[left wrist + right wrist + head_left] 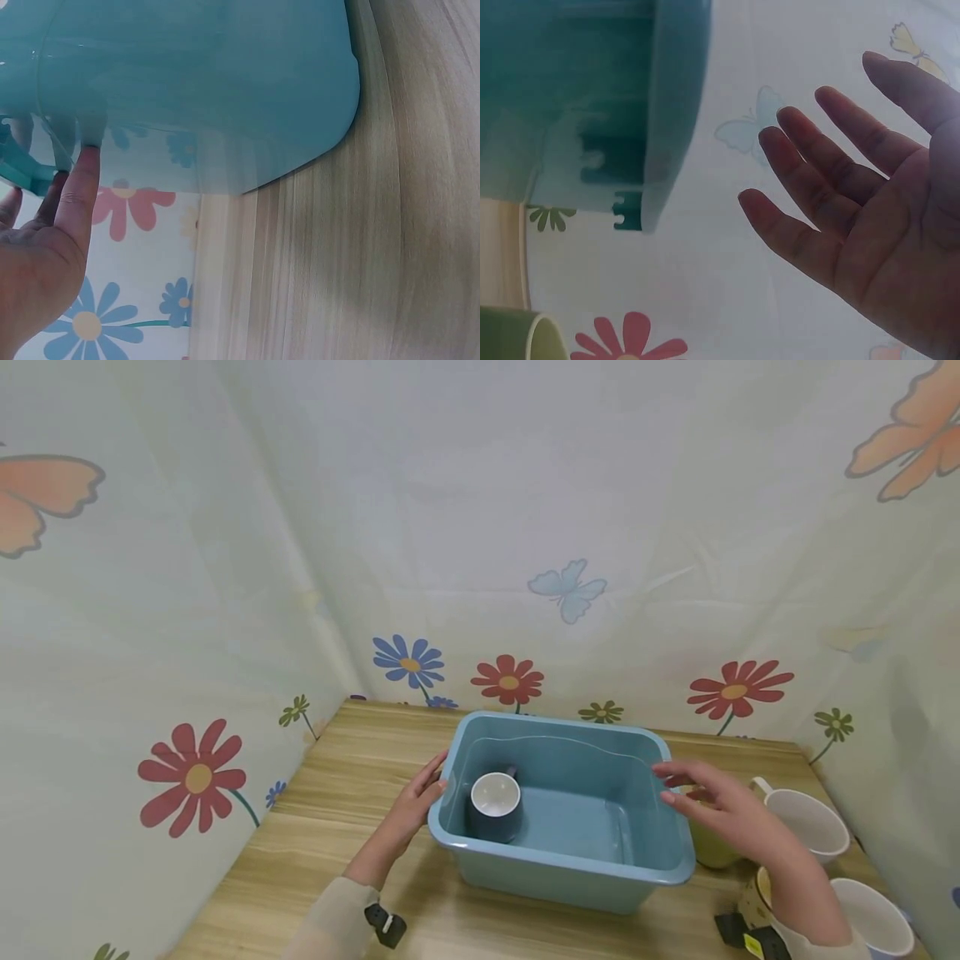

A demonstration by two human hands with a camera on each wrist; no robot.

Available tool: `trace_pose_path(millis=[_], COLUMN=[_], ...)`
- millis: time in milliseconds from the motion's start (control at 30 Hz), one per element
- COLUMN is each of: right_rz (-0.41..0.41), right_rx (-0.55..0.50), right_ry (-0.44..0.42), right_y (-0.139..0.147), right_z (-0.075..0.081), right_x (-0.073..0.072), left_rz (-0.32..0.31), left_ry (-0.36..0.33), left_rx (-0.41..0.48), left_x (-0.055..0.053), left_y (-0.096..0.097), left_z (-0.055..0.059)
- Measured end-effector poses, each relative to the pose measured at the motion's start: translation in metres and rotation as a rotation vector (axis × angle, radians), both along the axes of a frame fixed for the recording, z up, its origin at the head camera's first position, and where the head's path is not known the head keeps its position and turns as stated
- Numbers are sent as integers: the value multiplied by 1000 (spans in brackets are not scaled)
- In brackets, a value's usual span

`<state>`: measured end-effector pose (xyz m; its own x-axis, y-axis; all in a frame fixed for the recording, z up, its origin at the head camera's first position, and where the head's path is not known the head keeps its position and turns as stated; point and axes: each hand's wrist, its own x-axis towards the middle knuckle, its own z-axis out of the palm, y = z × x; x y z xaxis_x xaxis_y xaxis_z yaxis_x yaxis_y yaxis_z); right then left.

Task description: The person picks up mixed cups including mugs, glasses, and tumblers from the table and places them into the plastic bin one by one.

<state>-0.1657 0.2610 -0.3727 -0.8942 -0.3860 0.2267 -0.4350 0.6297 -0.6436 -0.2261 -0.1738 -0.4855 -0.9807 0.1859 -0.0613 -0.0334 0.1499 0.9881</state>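
Observation:
A light blue plastic tub stands on the wooden table, with a mug, dark outside and white inside, upright near its left wall. My left hand is at the tub's left side, fingertips touching the outer wall just under the rim. In the left wrist view its fingers reach up fairly straight beside the tub's handle lip. Over the right rim is my right hand, fingers spread and loosely bent. The right wrist view shows that palm holding nothing, apart from the tub wall.
Right of the tub, partly behind my right arm, stand a green cup, a white mug, a yellowish patterned cup and another white cup. A flowered curtain hangs behind the wooden table and along both sides.

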Motion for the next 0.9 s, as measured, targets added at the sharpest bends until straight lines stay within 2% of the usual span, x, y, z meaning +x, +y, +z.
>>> trace_pose_path(millis=[467,900], right_rz=[-86,-71], right_rx=[-1,-32], right_ry=[-34,48], right_y=[18,25], right_z=[-22,-38], right_x=[14,24], left_rz=[-6,-18], left_ry=[3,15], left_rx=[2,-12], left_x=[1,0], left_y=[1,-1], left_z=[0,-1])
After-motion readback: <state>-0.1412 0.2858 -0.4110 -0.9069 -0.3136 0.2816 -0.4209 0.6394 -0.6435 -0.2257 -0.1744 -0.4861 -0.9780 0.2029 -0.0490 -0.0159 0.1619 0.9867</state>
